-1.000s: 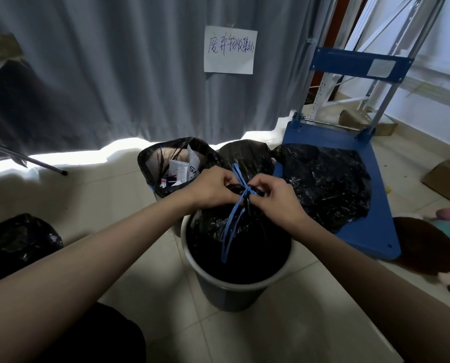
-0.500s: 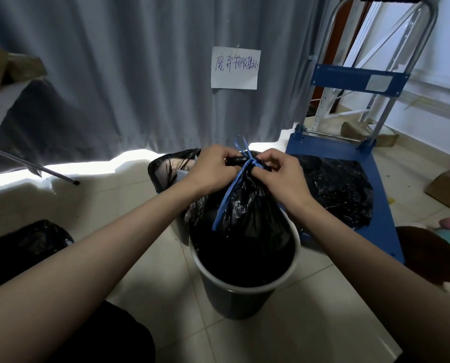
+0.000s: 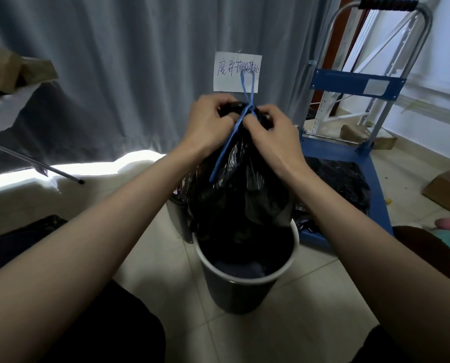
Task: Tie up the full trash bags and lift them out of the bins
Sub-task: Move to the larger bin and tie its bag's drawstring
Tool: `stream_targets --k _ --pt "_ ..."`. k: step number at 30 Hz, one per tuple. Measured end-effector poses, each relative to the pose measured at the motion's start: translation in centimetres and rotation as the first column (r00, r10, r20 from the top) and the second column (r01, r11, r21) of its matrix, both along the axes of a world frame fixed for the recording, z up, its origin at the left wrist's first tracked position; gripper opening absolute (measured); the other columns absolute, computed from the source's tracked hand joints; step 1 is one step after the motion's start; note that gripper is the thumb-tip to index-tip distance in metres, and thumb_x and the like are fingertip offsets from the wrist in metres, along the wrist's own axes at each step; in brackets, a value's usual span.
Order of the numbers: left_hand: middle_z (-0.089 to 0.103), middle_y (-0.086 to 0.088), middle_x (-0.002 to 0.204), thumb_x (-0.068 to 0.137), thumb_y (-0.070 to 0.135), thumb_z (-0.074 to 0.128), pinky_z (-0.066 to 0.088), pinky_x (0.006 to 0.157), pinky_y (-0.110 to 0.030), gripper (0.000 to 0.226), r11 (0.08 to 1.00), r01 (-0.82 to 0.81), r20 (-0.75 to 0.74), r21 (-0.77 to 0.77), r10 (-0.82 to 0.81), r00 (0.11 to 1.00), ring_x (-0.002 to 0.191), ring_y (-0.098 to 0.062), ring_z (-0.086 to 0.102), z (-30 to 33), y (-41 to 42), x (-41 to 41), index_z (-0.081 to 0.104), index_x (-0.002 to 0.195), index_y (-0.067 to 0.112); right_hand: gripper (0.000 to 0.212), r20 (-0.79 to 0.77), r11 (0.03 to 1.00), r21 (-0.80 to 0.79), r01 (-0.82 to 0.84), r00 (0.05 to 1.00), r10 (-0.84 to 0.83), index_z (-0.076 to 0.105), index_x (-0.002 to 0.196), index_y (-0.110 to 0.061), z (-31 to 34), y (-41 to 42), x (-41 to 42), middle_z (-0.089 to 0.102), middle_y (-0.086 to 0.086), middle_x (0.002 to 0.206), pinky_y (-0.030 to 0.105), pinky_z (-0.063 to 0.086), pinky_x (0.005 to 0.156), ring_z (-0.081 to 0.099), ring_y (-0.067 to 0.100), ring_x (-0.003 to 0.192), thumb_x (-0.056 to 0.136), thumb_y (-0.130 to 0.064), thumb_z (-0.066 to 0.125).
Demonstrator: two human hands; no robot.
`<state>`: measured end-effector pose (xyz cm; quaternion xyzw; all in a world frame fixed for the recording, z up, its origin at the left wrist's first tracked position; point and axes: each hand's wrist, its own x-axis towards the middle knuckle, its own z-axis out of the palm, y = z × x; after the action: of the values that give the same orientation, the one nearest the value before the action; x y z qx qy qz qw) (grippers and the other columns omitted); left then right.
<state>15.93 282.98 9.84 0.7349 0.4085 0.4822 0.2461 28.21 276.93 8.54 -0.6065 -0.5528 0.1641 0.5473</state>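
Left hand (image 3: 210,121) and right hand (image 3: 270,129) both pinch the knotted neck of the black trash bag (image 3: 238,189) at its blue drawstring (image 3: 228,148), bag hanging partway out of the bin (image 3: 245,281), probably so the knot bears the load.

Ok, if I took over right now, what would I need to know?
Left hand and right hand both grip the gathered neck of the black trash bag.
The blue drawstring is tied around the neck.
The bag is raised partway, its bottom at the rim of the bin.
Done: tying. Left: lift it clear; the blue cart beside you already carries another black bag.
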Motion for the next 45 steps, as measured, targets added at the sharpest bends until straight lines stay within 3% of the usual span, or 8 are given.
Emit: stream_targets --k 7,16,21,30,33,36,40,45 --pt "0.068 0.006 0.077 0.075 0.010 0.057 0.051 0.069 -0.022 0.021 0.982 -0.126 0.190 0.141 0.098 0.977 0.071 -0.005 0.061 4.2 1.5 -2.4 0.073 0.087 0.013 0.028 0.020 0.996 0.086 -0.018 1.000 0.016 0.064 0.106 -0.026 5.1 2.1 -3.4 0.068 -0.013 0.093 0.039 0.052 0.086 0.063 0.013 0.094 0.079 -0.032 0.057" --pt "0.060 0.016 0.064 0.078 0.005 0.058 0.042 0.063 -0.013 0.015 0.970 -0.171 0.112 0.175 0.153 0.982 0.061 0.006 0.053 6.6 5.8 -4.7 0.068 0.078 0.017 0.022 -0.061 0.994 0.107 0.000 0.998 0.006 0.066 0.105 -0.009 7.4 7.3 -6.0 0.065 -0.002 0.095 0.020 0.044 0.078 0.061 0.017 0.097 0.087 -0.007 0.054" --pt "0.068 -0.001 0.074 0.079 0.002 0.057 0.049 0.068 -0.025 0.014 0.976 -0.171 0.071 0.135 0.162 0.984 0.068 -0.008 0.057 8.8 10.8 -2.7 0.069 0.081 0.008 0.016 -0.175 0.993 0.083 0.083 0.982 -0.067 0.066 0.094 -0.015 9.4 12.3 -4.6 0.065 -0.001 0.089 0.032 0.050 0.083 0.063 0.021 0.093 0.089 -0.008 0.052" --pt "0.064 0.008 0.072 0.084 -0.003 0.055 0.045 0.066 -0.014 0.024 0.990 -0.093 0.028 0.102 0.090 0.996 0.069 -0.005 0.057 10.9 21.1 4.5 0.066 0.077 0.017 0.017 -0.167 0.985 0.121 0.124 0.981 -0.103 0.061 0.089 -0.018 10.3 22.5 2.7 0.064 -0.007 0.085 0.007 0.043 0.063 0.059 0.006 0.077 0.093 -0.004 0.051" --pt "0.066 0.005 0.075 0.085 -0.004 0.053 0.049 0.068 -0.014 0.023 0.994 -0.052 0.017 0.097 0.050 0.999 0.072 -0.007 0.061 9.8 24.8 7.2 0.069 0.081 0.011 0.017 -0.128 0.984 0.123 0.126 0.986 -0.110 0.059 0.088 -0.018 9.0 26.6 5.7 0.060 -0.010 0.079 0.006 0.042 0.062 0.057 0.005 0.074 0.092 -0.003 0.051" --pt "0.065 0.004 0.076 0.084 -0.004 0.053 0.049 0.070 -0.016 0.021 0.994 -0.050 0.012 0.100 0.049 0.999 0.074 -0.009 0.061 7.6 28.2 8.9 0.069 0.083 0.010 0.017 -0.147 0.989 0.113 0.096 0.986 -0.079 0.060 0.086 -0.018 5.9 31.3 8.2 0.064 -0.003 0.079 0.028 0.051 0.076 0.061 0.014 0.079 0.089 -0.003 0.053" --pt "0.067 0.000 0.090 0.080 0.001 0.055 0.046 0.081 -0.022 0.021 0.984 -0.123 -0.040 0.126 0.129 0.991 0.087 -0.016 0.061 2.1 31.5 9.4 0.071 0.090 0.010 0.017 -0.178 0.994 0.103 0.023 0.984 -0.005 0.058 0.087 -0.014 0.3 36.2 9.0 0.063 0.003 0.082 0.032 0.049 0.079 0.058 0.015 0.079 0.085 0.001 0.050" --pt "0.065 -0.016 0.102 0.086 0.009 0.052 0.044 0.079 -0.039 0.016 0.990 -0.127 -0.423 0.062 0.142 0.895 0.096 -0.034 0.059 -7.8 31.9 9.2 0.063 0.097 0.006 0.027 -0.091 0.995 -0.101 -0.005 0.996 -0.004 0.062 0.082 -0.022 -9.9 38.4 9.6 0.062 -0.003 0.081 0.020 0.045 0.079 0.055 0.013 0.082 0.081 0.004 0.052"
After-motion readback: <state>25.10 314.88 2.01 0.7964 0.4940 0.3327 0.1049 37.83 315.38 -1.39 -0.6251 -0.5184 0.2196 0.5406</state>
